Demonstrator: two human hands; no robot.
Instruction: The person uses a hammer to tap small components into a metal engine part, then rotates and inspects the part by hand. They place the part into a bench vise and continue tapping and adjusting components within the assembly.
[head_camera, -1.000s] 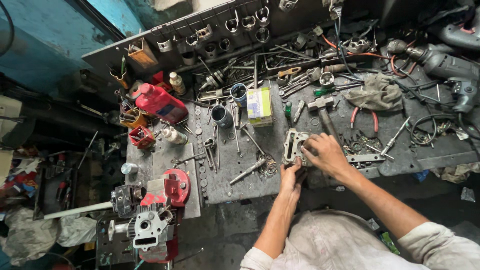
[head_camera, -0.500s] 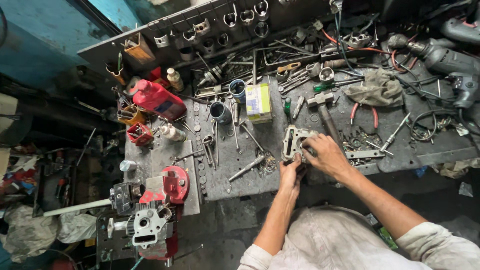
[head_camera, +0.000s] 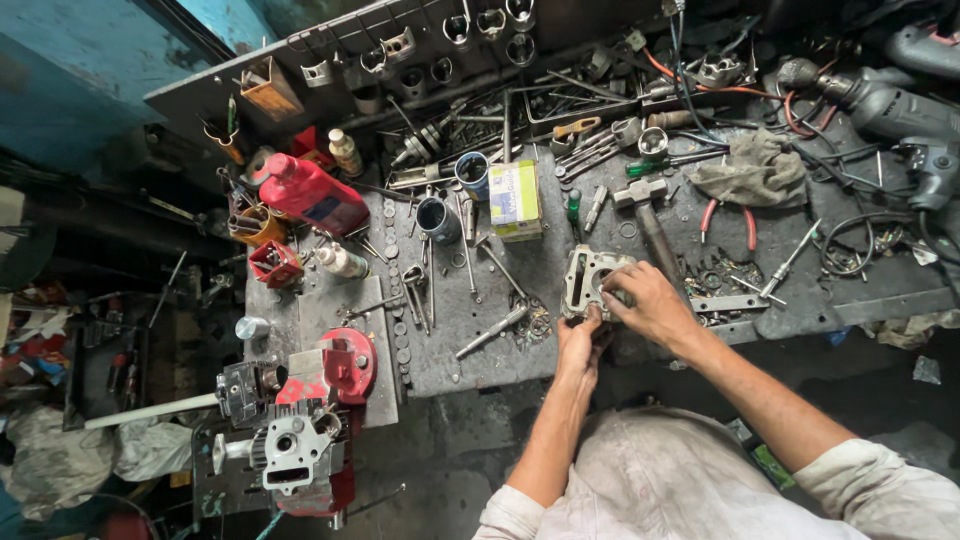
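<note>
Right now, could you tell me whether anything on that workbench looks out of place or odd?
Nothing looks damaged or spilled. Both hands hold the grey metal engine part on the bench; loose tools lie scattered, and a rag sits crumpled beside the red-handled pliers.

There is one view only, from a camera worn on the person's head, looking almost straight down. It sits high enough to take in the whole cluttered counter (head_camera: 470, 330), from the tool rack (head_camera: 400, 50) along its far edge at the top to the person's own lap at the bottom. Both forearms reach up into the picture from below. The left hand (head_camera: 580, 345) and right hand (head_camera: 650, 305) meet just right of centre, fairly near the lens.
</note>
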